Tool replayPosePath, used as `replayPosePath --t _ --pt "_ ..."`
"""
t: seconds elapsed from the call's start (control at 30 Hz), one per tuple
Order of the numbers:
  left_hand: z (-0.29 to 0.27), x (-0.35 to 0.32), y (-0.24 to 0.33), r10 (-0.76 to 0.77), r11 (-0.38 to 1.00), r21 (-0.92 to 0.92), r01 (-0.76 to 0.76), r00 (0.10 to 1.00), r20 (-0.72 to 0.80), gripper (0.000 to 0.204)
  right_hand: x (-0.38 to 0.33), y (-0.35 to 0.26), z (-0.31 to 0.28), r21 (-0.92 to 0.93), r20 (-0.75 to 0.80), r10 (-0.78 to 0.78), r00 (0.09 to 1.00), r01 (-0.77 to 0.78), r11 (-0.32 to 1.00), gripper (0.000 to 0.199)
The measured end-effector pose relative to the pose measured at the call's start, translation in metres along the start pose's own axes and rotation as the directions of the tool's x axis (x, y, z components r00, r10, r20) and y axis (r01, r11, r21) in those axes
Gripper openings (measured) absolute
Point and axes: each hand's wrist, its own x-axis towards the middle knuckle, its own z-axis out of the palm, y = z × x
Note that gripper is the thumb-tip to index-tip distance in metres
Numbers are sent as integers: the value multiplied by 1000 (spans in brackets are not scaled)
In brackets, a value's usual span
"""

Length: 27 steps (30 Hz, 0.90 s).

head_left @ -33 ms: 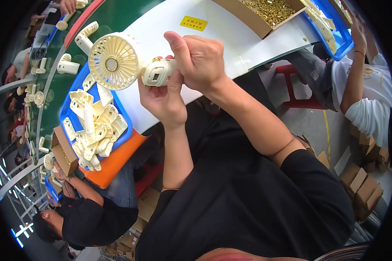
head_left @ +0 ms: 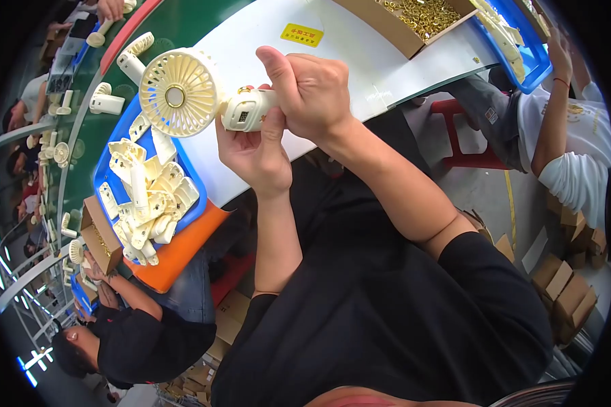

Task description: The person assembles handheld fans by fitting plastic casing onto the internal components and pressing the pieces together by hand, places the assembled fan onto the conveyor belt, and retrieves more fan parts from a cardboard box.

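Observation:
A cream handheld fan is raised over the white table, its round slatted head to the left. My right hand is closed round the far end of its handle, with the thumb sticking up. From below, my left hand holds the handle near the neck, its thumb pressed on the handle's side. Between the hands, the handle shows a small dark display window and a gold ring at its upper edge. The handle's right end is hidden in my right hand.
Left of my hands, a blue tray holds cream casing parts. At the table's far side stands a cardboard box of small gold parts, beside another blue tray. Fans stand on the green surface. Co-workers sit at left and right.
The fan's head has shifted very slightly upward and turned a little. Both hands keep their hold in nearly the same place.

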Motion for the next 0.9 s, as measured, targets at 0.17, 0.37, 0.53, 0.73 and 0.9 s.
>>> replayPosePath --t 0.17,0.37,0.53,0.73,0.9 --pt "-4 8 13 0 993 122 3 1000 -24 44 10 -16 -7 129 160 193 968 -215 968 57" --pt "8 5 13 -93 985 154 78 991 97 53 10 -16 -14 225 142 438 887 -460 859 69" --pt "-19 15 4 -207 946 -197 256 949 240 48 5 -3 -17 380 276 345 897 -431 818 66" --pt "5 50 29 -618 652 -93 753 598 510 55 -19 -21 -13 277 426 249 870 -388 879 58" --pt "13 36 21 -559 758 -103 644 723 407 52 -25 -20 -13 422 364 260 894 -407 810 52"
